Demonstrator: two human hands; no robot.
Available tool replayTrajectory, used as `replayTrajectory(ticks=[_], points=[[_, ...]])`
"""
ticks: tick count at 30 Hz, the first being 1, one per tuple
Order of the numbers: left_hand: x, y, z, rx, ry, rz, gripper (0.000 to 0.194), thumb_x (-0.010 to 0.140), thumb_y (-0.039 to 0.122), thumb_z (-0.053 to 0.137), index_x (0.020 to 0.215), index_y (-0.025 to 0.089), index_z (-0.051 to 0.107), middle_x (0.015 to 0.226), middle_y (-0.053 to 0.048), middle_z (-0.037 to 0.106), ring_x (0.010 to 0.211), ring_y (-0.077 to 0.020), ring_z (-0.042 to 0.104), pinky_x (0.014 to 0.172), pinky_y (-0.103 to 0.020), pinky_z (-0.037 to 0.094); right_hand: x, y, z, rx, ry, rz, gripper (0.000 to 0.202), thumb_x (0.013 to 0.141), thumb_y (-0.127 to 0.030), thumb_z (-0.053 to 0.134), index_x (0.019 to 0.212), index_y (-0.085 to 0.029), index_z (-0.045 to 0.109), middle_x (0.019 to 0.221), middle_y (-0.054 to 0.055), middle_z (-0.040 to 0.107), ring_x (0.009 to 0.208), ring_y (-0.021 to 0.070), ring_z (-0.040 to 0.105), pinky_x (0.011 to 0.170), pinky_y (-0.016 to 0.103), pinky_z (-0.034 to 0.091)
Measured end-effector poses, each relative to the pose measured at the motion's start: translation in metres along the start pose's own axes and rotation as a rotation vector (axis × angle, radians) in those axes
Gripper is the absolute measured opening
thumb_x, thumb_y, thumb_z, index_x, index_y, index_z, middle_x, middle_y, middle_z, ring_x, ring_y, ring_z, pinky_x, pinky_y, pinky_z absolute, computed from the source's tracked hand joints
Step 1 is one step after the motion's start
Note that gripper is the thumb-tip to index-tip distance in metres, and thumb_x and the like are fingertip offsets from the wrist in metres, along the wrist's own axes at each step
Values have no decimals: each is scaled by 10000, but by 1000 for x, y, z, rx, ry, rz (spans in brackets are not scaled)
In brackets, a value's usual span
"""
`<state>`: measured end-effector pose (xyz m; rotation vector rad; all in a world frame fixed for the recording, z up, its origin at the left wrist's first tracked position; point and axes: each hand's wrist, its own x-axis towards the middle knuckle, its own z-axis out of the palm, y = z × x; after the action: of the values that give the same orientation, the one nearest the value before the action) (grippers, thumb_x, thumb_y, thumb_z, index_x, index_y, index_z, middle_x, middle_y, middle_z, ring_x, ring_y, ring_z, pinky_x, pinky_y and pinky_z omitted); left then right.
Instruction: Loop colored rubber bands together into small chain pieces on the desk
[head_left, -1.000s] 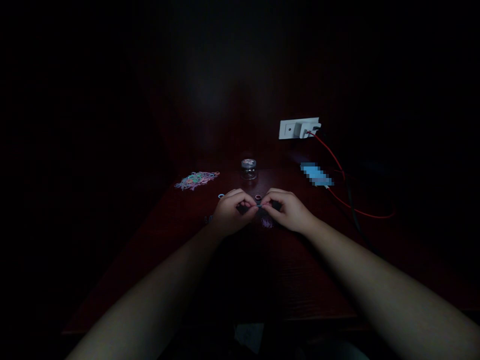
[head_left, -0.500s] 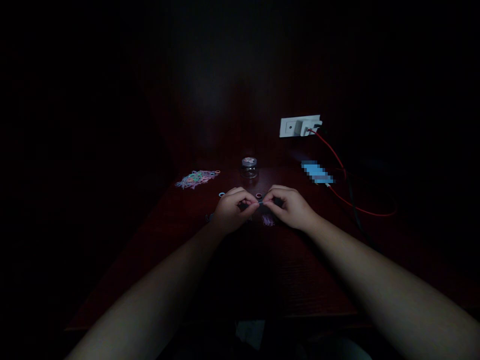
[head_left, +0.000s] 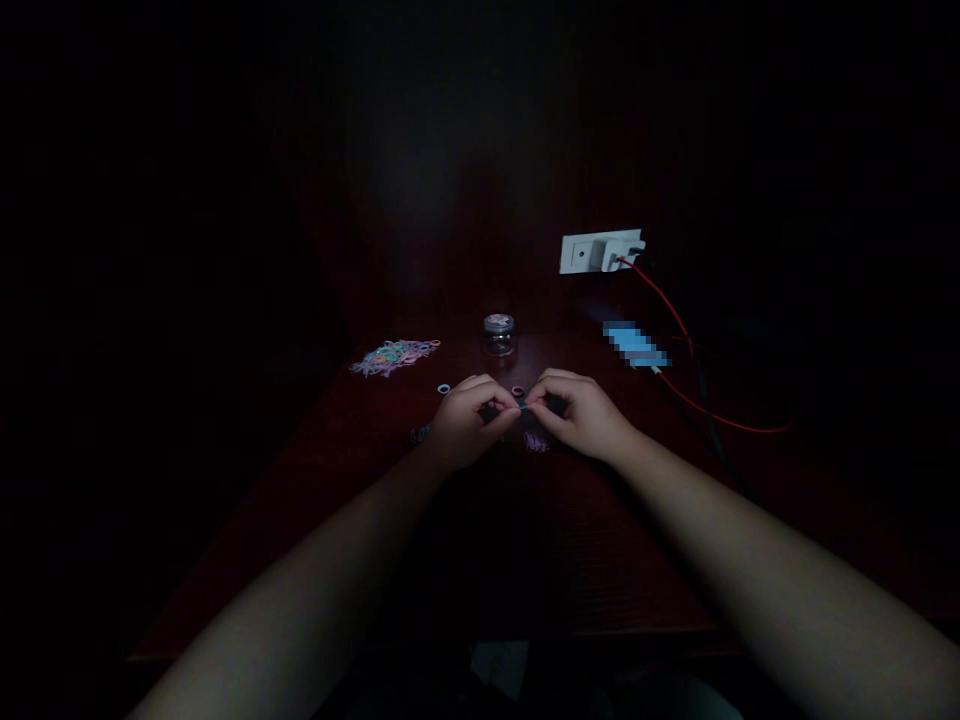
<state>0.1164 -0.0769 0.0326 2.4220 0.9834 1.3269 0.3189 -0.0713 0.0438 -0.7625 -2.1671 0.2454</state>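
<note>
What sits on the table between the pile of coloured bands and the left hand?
One small blue ring lies alone between the pile of coloured bands and the left hand, in the head view.

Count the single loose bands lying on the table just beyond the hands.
2: a blue band beyond the left hand, and a pink band above the fingertips of both hands. More may be hidden in the dark or under the right hand.

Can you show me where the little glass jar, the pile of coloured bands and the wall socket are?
jar (head_left: 498,336): head view, on its glass body.
bands (head_left: 394,357): head view, on the middle of the pile.
socket (head_left: 579,255): head view, on the bare left part of its white plate.
</note>
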Motion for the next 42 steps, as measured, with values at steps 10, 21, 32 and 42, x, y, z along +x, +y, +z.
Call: replayTrajectory(ticks=[10,21,32,42], points=[[1,2,-1,7,-16,29,74,813,205,631,745,178,619,748,-17,596,744,-140,546,690,-276,441,-1,2,2,5,-7,-4,66,794,-124,589,784,-165,640,751,22,587,719,142,559,683,280,417],[-1,7,-1,19,0,-33,49,810,207,615,769,180,620,739,-12,577,724,-132,536,655,-263,440,0,-1,1,45,-30,-20,65,807,-139,592,802,-162,653,773,30,595,722,141,561,674,276,424],[-1,6,-2,-5,13,-42,31,801,206,636,786,180,641,765,-22,593,746,-140,551,670,-269,448,0,-2,1,18,-35,-22,55,776,-117,594,755,-164,615,734,13,570,700,134,538,663,262,395],[-2,7,-6,-11,124,-25,75,802,178,616,729,168,599,731,-11,569,707,-126,530,654,-261,429,2,-7,2,20,-72,-62,82,781,-111,580,725,-169,599,729,3,575,686,118,532,664,249,373]])
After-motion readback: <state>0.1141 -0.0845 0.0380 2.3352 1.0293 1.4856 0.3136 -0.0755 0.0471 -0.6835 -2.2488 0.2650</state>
